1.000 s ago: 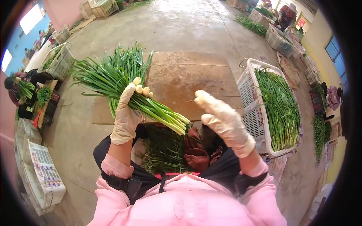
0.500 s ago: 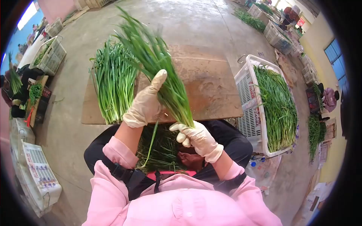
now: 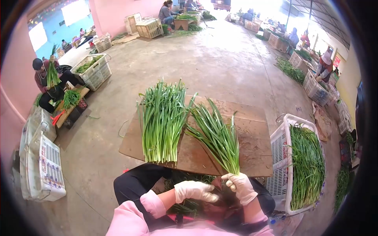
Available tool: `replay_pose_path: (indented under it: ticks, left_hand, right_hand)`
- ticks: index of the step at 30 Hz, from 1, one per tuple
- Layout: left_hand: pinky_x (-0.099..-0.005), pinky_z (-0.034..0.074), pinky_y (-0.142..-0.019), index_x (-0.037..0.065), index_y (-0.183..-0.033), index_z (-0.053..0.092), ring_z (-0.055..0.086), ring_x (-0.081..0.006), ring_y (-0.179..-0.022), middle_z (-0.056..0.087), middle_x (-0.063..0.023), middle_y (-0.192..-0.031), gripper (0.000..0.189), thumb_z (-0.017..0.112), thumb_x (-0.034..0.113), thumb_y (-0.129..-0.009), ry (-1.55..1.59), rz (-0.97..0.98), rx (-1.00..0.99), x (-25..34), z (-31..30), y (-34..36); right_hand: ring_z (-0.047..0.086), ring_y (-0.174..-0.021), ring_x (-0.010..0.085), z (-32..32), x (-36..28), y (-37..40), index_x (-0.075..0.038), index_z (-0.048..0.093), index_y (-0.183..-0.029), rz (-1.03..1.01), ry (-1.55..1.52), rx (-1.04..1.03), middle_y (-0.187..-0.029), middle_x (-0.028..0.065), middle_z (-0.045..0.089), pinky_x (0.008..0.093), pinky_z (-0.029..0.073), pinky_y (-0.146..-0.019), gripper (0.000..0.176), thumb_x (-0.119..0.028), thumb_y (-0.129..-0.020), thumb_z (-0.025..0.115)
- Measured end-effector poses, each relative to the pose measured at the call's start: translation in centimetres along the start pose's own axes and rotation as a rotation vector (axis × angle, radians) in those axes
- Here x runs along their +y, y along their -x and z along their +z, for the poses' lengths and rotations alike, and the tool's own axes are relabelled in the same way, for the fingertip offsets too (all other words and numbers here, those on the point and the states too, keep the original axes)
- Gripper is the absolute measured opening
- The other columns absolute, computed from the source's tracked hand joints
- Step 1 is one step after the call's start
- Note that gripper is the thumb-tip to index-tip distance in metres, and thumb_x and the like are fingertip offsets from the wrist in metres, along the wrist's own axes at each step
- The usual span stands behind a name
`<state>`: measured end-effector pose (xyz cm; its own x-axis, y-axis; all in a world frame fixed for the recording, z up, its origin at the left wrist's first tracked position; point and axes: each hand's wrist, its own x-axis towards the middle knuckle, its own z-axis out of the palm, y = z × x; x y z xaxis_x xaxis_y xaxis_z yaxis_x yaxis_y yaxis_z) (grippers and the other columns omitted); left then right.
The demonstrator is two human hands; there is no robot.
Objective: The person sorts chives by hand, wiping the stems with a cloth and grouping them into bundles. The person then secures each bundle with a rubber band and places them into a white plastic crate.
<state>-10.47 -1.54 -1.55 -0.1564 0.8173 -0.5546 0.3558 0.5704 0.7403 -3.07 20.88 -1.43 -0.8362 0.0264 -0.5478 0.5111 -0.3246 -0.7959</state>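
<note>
Both my hands wear pale gloves. My right hand [image 3: 241, 188] grips the white root ends of a bunch of garlic chives [image 3: 217, 137], at the near edge of a brown board [image 3: 254, 145]. The leaves of this bunch slant up and to the left over the board. My left hand [image 3: 196, 191] is over my lap, apart from the bunch, fingers stretched toward the right and nothing seen in it. On the board's left side lies a larger, evenly laid pile of garlic chives [image 3: 163, 122]. Loose green leaves [image 3: 193, 208] show in shadow below my left hand.
To my right stands a white crate [image 3: 278, 161] full of garlic chives. White crates [image 3: 51, 173] also stand at my left. A seated person [image 3: 49, 78] at the left holds a green bunch. Farther back, several people work beside crates and heaps of greens [image 3: 290, 70] on the concrete floor.
My left hand has let go of the leaves and come down toward my lap. The bunch in my right hand has been lowered over the board. My view has tilted up.
</note>
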Motion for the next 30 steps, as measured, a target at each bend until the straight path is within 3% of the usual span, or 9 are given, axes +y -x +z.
replay_pose_path:
  ticks: [2, 4, 6, 7, 11, 17, 21, 24, 30]
  left_hand:
    - [-0.0326, 0.041, -0.106, -0.003, -0.146, 0.04, 0.054, -0.0206, -0.125, 0.057, -0.0104, -0.137, 0.084, 0.057, 0.061, -0.094, 0.921, 0.374, 0.185, -0.8, 1.5, -1.5]
    - [-0.0304, 0.047, -0.095, 0.004, -0.133, 0.053, 0.057, -0.009, -0.108, 0.063, -0.0008, -0.119, 0.06, 0.063, 0.051, -0.096, 1.15, 0.207, 0.303, -0.6, 1.9, -3.0]
    - [-0.0309, 0.049, -0.089, 0.01, -0.125, 0.058, 0.06, -0.0098, -0.099, 0.065, -0.0002, -0.11, 0.05, 0.066, 0.048, -0.094, 1.399, 0.323, 0.297, 0.9, 1.9, -2.9]
    - [-0.0316, 0.051, -0.087, 0.01, -0.123, 0.059, 0.062, -0.0113, -0.096, 0.066, -0.001, -0.107, 0.046, 0.068, 0.045, -0.094, 1.447, 0.284, 0.363, 1.1, 2.1, -3.2]
    - [-0.0341, 0.056, -0.078, 0.009, -0.114, 0.062, 0.067, -0.017, -0.084, 0.069, -0.0047, -0.096, 0.033, 0.072, 0.033, -0.093, 1.71, 0.271, 0.568, 0.2, 3.7, -4.3]
    - [-0.0348, 0.058, -0.076, 0.007, -0.11, 0.062, 0.068, -0.0212, -0.085, 0.069, -0.0081, -0.097, 0.019, 0.068, 0.015, -0.094, 1.847, 0.54, 0.324, -2.1, 3.7, -4.1]
    - [-0.0342, 0.059, -0.079, 0.006, -0.125, 0.059, 0.067, -0.0185, -0.088, 0.068, -0.0072, -0.099, 0.032, 0.067, 0.013, -0.094, 1.946, 0.331, 0.433, -2.2, 3.5, -2.1]
    - [-0.0308, 0.058, -0.076, 0.006, -0.125, 0.06, 0.067, -0.0166, -0.084, 0.068, -0.0048, -0.099, 0.035, 0.07, 0.016, -0.093, 1.872, 0.362, 0.31, -1.1, 3.1, -0.5]
    - [-0.03, 0.053, -0.073, 0.002, -0.117, 0.06, 0.065, -0.017, -0.081, 0.067, -0.0057, -0.092, 0.034, 0.073, 0.014, -0.089, 1.42, 0.225, 0.2, 1.7, 1.5, 0.4]
  right_hand:
    - [0.05, -0.05, 0.0064, 1.5, 0.1, 0.4, -0.002, 0.066, -0.098, -0.03, 0.239, 0.129, -0.07, 0.0021, 0.062, 0.0199, 0.038, -0.044, 0.015, -0.015, -0.098, 0.059]
    - [0.066, -0.058, 0.0182, 3.1, 1.9, 0.8, -0.004, 0.061, -0.104, -0.157, 0.445, 0.23, -0.071, 0.007, 0.067, 0.0314, 0.051, -0.052, 0.021, -0.023, -0.095, 0.062]
    - [0.071, -0.066, 0.0321, 4.3, 2.3, 1.7, -0.004, 0.061, -0.102, -0.324, 1.295, 0.341, -0.073, 0.0153, 0.07, 0.0435, 0.055, -0.06, 0.024, -0.025, -0.091, 0.063]
    - [0.07, -0.074, 0.0402, 4.8, 2.9, 1.7, -0.004, 0.06, -0.101, -0.301, 1.346, 0.373, -0.075, 0.0203, 0.07, 0.0511, 0.054, -0.067, 0.025, -0.025, -0.087, 0.064]
    - [0.07, -0.072, 0.0398, 6.9, 3.3, 3.5, -0.005, 0.057, -0.106, -0.279, 1.455, 0.315, -0.076, 0.0183, 0.07, 0.0494, 0.055, -0.065, 0.026, -0.021, -0.086, 0.063]
    - [0.068, -0.074, 0.0362, 4.5, 2.5, 4.4, -0.011, 0.062, -0.093, -0.384, 1.147, -0.214, -0.084, 0.0155, 0.069, 0.0457, 0.053, -0.064, 0.04, -0.049, -0.084, 0.07]
    - [0.053, -0.068, 0.0042, 2.4, -3.1, 4.1, -0.004, 0.061, -0.102, -0.131, 0.332, -0.039, -0.078, -0.0028, 0.059, 0.0211, 0.043, -0.06, 0.02, -0.017, -0.09, 0.071]
    - [0.058, -0.079, 0.0075, 3.0, -3.1, 1.5, 0.01, 0.04, -0.142, -0.03, 0.124, -0.066, -0.102, 0.0056, 0.065, 0.0229, 0.047, -0.07, 0.07, -0.021, -0.09, 0.074]
    - [0.065, -0.097, 0.0174, 4.7, -2.7, -5.7, -0.004, 0.056, -0.132, -0.086, -0.342, -0.349, -0.116, 0.0099, 0.066, 0.035, 0.056, -0.084, 0.054, -0.034, -0.091, 0.074]
